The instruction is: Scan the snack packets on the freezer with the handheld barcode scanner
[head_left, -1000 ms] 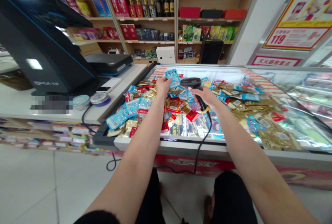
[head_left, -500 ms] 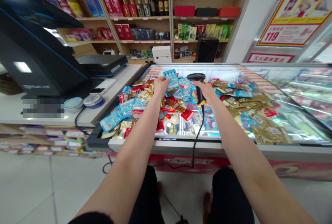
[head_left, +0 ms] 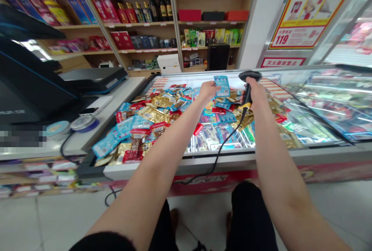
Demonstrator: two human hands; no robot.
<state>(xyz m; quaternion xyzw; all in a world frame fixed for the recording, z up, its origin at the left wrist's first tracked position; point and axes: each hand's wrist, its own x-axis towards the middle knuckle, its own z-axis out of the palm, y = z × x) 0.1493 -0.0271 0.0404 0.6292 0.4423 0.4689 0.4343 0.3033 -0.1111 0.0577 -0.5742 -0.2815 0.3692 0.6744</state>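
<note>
My left hand [head_left: 208,90] pinches a blue packet [head_left: 222,86], my right hand [head_left: 257,91] grips the scanner [head_left: 247,97]; tugging could snag its cord [head_left: 219,152] on the freezer's front edge [head_left: 232,160].

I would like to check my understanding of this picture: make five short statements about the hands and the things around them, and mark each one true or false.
1. The left hand holds a blue packet. True.
2. The right hand holds a glass bottle. False: it grips a black scanner by the handle.
3. A cable runs from the bottom of the scanner's handle. True.
4. The pile of packets lies on the floor. False: it lies on top of a glass-topped case.
5. The blue packet is pressed against the scanner. False: there is a gap between them in this view.
</note>
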